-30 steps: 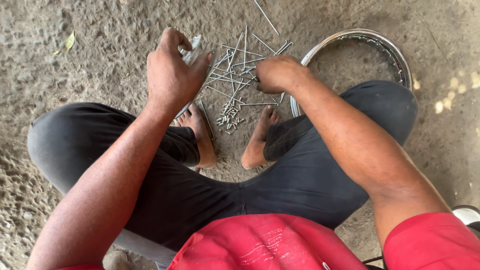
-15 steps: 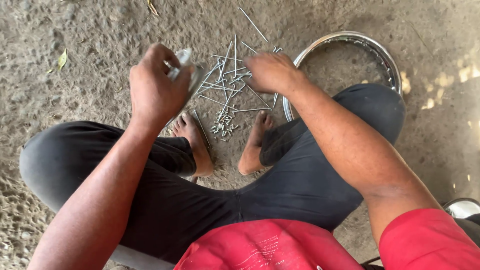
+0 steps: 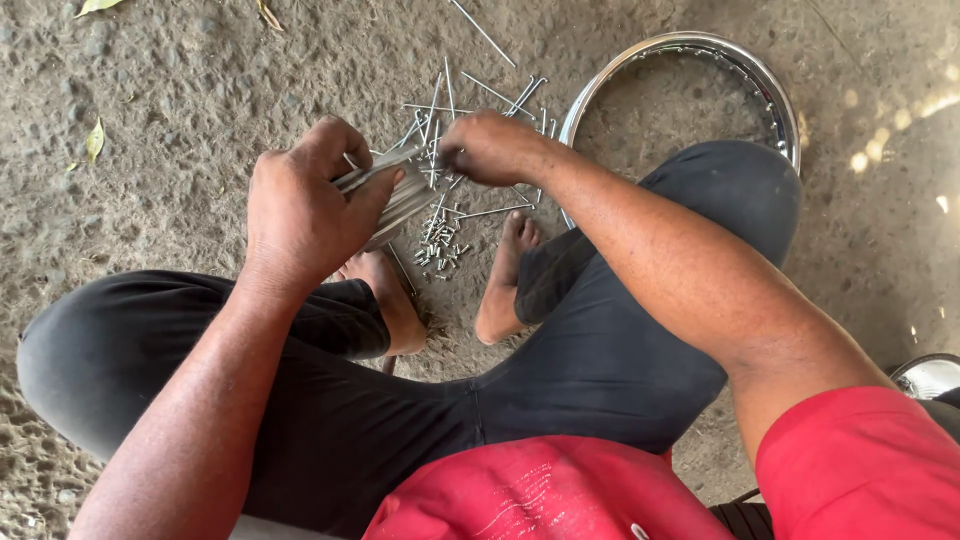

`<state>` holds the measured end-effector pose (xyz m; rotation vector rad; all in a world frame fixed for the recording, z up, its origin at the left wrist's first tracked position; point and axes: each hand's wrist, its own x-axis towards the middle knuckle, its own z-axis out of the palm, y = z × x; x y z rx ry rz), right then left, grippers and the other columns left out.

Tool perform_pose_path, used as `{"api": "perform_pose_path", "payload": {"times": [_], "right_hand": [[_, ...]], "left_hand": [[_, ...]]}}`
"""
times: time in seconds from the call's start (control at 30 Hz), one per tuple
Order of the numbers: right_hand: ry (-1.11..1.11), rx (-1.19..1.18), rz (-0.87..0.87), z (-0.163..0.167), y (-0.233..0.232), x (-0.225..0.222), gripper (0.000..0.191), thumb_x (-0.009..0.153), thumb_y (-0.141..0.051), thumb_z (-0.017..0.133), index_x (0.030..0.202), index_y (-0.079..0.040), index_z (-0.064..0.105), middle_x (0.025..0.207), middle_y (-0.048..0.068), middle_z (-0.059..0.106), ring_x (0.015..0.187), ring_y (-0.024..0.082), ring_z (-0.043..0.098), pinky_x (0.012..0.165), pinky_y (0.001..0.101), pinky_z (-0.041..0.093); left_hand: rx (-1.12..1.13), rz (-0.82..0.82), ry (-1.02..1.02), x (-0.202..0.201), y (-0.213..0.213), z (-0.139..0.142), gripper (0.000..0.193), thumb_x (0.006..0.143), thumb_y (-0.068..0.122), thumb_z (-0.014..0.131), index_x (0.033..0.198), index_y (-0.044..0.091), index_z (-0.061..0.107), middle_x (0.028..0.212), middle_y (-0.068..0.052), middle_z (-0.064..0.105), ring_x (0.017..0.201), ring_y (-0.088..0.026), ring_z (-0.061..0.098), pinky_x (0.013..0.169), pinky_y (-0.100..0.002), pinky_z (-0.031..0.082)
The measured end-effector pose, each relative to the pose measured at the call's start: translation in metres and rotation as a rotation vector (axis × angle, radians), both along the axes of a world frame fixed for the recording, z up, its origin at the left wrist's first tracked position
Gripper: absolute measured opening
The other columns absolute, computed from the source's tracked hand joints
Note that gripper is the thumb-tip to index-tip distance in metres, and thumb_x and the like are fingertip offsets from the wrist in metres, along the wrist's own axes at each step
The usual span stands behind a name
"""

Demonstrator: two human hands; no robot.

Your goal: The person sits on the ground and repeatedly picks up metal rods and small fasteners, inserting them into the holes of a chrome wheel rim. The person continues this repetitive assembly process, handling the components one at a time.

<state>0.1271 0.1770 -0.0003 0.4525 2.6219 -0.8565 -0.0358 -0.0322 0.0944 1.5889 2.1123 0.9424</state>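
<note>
My left hand (image 3: 305, 205) is closed around a bundle of thin metal spokes (image 3: 392, 195) held above my bare left foot (image 3: 385, 295). My right hand (image 3: 490, 148) reaches down into a loose pile of spokes (image 3: 450, 110) on the ground, fingers pinched among them; whether it grips one is hidden. Small spoke nipples (image 3: 440, 245) lie scattered between my feet. I sit low with knees spread, in black trousers and a red shirt.
A shiny chrome wheel rim (image 3: 775, 95) lies flat on the rough concrete at the upper right, partly under my right knee. A few dry leaves (image 3: 95, 140) lie at the left. A dark rounded object (image 3: 930, 375) shows at the right edge.
My left hand with the spoke bundle has come down and toward me. My right hand has stayed on the pile. The view has shifted slightly.
</note>
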Motion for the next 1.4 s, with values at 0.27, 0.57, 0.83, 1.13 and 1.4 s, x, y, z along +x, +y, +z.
{"api": "perform_pose_path", "payload": {"times": [0.27,0.57,0.83,1.13,1.4], "right_hand": [[0.041,0.537,0.022,0.027,0.018,0.006,0.016,0.099,-0.023,0.07,0.09,-0.011,0.076,0.077,0.01,0.071,0.077,0.024,0.069,0.078,0.0469,0.057],[0.32,0.667,0.11,0.057,0.007,0.011,0.015,0.087,-0.031,0.08,0.092,-0.017,0.084,0.081,0.0,0.069,0.088,0.022,0.061,0.082,0.047,0.053],[0.38,0.702,0.048,0.036,0.016,0.012,0.014,0.104,-0.001,0.073,0.099,-0.013,0.079,0.089,0.001,0.06,0.089,0.017,0.06,0.081,0.0334,0.057],[0.556,0.785,0.059,0.061,0.009,0.008,0.019,0.082,-0.017,0.087,0.093,-0.01,0.073,0.097,0.005,0.064,0.098,0.021,0.062,0.086,0.0386,0.055],[0.407,0.665,0.049,0.061,0.015,0.007,0.021,0.087,-0.015,0.087,0.088,-0.009,0.067,0.089,0.006,0.065,0.088,0.019,0.064,0.081,0.0383,0.056]], "left_hand": [[-0.099,0.163,0.156,-0.009,-0.002,-0.005,0.033,0.097,0.031,0.085,0.099,0.005,0.065,0.071,-0.012,0.073,0.055,-0.018,0.07,0.049,-0.033,0.054],[-0.14,0.271,0.095,-0.013,-0.006,-0.011,0.032,0.093,0.033,0.085,0.096,0.008,0.067,0.066,-0.01,0.071,0.055,-0.017,0.068,0.049,-0.036,0.052],[-0.208,0.237,0.074,-0.006,0.0,-0.016,0.03,0.093,0.032,0.083,0.099,0.008,0.067,0.067,-0.008,0.07,0.054,-0.015,0.065,0.048,-0.035,0.053],[-0.244,0.243,0.137,-0.01,0.003,-0.015,0.034,0.094,0.037,0.082,0.1,0.008,0.067,0.066,-0.008,0.069,0.057,-0.017,0.066,0.053,-0.037,0.053],[-0.252,0.236,0.112,-0.009,0.0,-0.017,0.032,0.093,0.034,0.082,0.101,0.007,0.067,0.067,-0.007,0.068,0.056,-0.016,0.064,0.05,-0.037,0.053]]}}
